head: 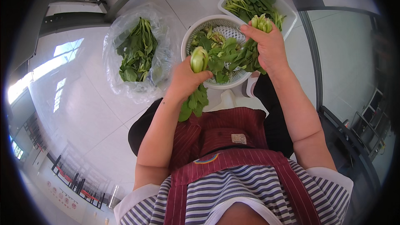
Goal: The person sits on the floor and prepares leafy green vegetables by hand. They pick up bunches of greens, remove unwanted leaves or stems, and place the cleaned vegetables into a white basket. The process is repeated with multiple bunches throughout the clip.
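My left hand (187, 78) grips a bunch of leafy greens (199, 60) around its stems, pale green base up and leaves hanging below the hand. In my right hand (271, 48) is another bunch of greens (262, 24), its cut bases up and its leaves down over the basket. Both hands are above the rim of a round white plastic basket (191, 26), which holds loose leaves and trimmings (220, 51). More greens (254, 1) lie in a rectangular white tray (290, 22) beyond my right hand. At the left, a clear plastic bag (114, 75) stands open around a pile of greens (137, 50).
Everything rests on a tiled floor (103, 106). Dark metal frame legs (75, 22) stand at the upper left, and a glass panel with a dark frame (312, 56) is on the right. My shoe (250, 86) is close to the basket. Stacked chairs (75, 182) are farther off at lower left.
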Tool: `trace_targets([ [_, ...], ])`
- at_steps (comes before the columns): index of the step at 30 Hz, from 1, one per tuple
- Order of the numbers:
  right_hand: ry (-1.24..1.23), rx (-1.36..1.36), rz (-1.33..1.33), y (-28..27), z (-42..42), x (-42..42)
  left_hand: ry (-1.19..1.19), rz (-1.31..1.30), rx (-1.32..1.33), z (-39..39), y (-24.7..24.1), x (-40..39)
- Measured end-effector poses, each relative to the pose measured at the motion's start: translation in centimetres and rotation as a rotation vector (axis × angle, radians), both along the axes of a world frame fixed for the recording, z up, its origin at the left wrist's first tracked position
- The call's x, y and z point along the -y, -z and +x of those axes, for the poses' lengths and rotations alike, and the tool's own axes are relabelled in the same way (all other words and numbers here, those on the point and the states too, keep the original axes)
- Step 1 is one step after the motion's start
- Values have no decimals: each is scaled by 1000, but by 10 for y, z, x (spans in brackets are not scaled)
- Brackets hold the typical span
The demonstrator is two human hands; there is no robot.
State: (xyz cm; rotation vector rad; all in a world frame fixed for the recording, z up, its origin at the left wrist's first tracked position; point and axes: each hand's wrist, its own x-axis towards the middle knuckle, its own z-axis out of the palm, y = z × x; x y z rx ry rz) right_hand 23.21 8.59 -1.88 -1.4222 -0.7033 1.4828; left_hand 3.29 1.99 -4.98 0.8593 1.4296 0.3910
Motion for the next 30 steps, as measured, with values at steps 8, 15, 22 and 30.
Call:
trace_targets([
  [8,-273,13,-164,-14,-5,5,-154,-93,317,4,-5,-2],
  [15,-450,58,-96,-1,-24,27,1,236,90,13,-14,2],
  [22,-716,402,-18,-10,-18,21,123,347,7,6,-16,4],
  [30,-492,-214,-150,-11,-13,15,-469,-52,812,5,-40,-6],
])
